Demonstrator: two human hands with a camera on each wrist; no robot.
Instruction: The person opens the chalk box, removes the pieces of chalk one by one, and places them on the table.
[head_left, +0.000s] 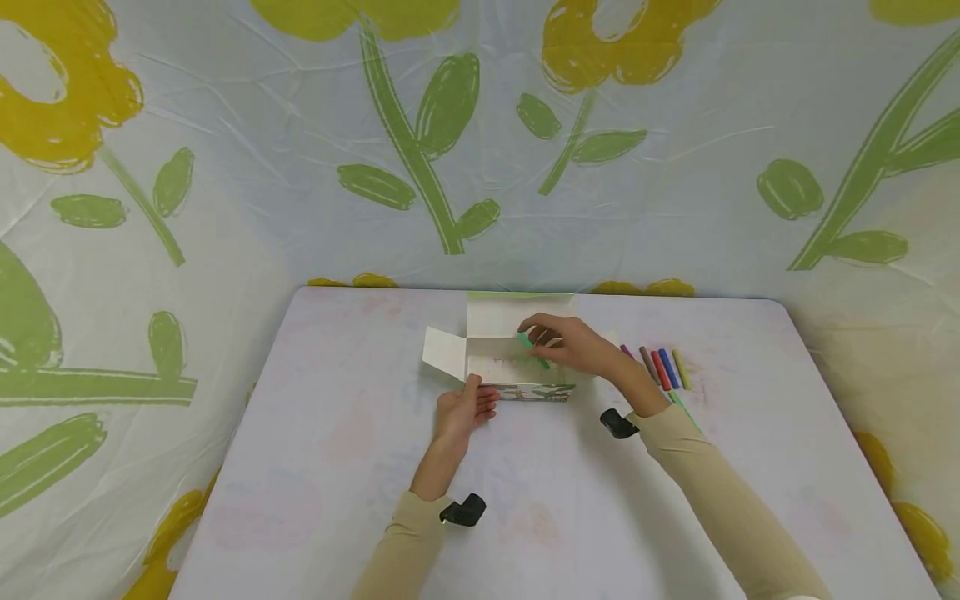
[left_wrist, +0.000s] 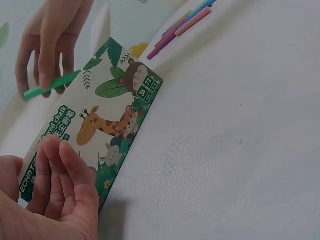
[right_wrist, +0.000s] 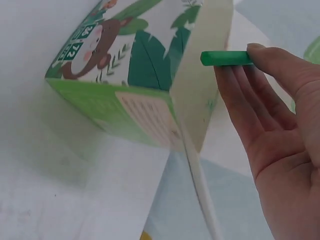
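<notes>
A chalk box (head_left: 536, 392) with cartoon animals on its side stands open at the middle of the table. My left hand (head_left: 459, 410) grips its front wall near the left corner, thumb at the top edge and fingers against the printed side. Over the opening, my right hand (head_left: 576, 343) pinches a green chalk stick (right_wrist: 225, 58) between thumb and fingertips. In the left wrist view that green chalk (left_wrist: 37, 93) appears past the box's rim. The lid (head_left: 491, 317) is folded back, and a side flap (head_left: 445, 352) sticks out to the left.
To the right of the box, several chalk sticks (head_left: 664, 369) in different colours lie roughly side by side on the white table (head_left: 337, 467). Another green stick (head_left: 682, 408) lies partly hidden by the right sleeve. Flower-printed cloth (head_left: 300, 167) hangs behind the table.
</notes>
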